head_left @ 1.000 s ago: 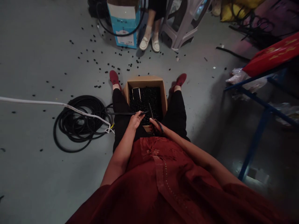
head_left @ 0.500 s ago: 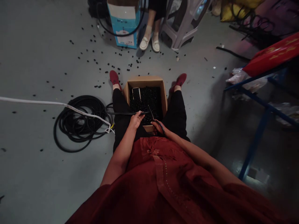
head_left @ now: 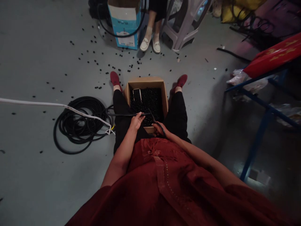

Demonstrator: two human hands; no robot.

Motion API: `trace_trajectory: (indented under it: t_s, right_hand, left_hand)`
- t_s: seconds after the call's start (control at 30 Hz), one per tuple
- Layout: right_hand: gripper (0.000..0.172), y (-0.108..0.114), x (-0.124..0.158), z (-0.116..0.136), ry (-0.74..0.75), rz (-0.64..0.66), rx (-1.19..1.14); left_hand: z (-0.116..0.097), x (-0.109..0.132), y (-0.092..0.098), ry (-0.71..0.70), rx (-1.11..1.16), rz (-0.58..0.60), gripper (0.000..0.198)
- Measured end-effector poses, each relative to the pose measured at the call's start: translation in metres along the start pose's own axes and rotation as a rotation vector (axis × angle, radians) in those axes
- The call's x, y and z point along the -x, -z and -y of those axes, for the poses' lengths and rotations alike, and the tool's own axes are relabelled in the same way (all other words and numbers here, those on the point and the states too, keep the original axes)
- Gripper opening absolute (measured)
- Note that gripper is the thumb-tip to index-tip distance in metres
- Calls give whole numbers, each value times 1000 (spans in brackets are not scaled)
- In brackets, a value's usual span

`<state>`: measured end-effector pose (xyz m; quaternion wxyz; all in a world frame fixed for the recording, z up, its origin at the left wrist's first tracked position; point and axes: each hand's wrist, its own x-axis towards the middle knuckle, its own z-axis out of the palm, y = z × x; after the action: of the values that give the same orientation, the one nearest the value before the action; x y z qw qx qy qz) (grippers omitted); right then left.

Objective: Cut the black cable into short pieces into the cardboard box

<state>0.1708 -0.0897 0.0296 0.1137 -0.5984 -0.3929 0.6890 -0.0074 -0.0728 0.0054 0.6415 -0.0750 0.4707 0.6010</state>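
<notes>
The cable (head_left: 124, 115) is black, the cardboard box (head_left: 145, 83) brown, its pellets (head_left: 148, 103) black.

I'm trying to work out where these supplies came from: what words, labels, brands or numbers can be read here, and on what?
Blue-and-white cardboard carton: dark print on its white panel, too blurred to read.
Red package: gold markings, too small and blurred to read.
No other text can be read.
</notes>
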Motion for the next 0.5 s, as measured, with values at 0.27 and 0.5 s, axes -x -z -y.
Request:
trace_trajectory:
  t_s: [0.27,0.5]
  right_hand:
    - [30,7,6,-3,-66,36,-127]
    - [34,8,10,-2,-49,175,-178]
  left_hand:
    - [-7,-5,4,-25,108,9,7]
    - [-11,-5,4,-15,119,29,5]
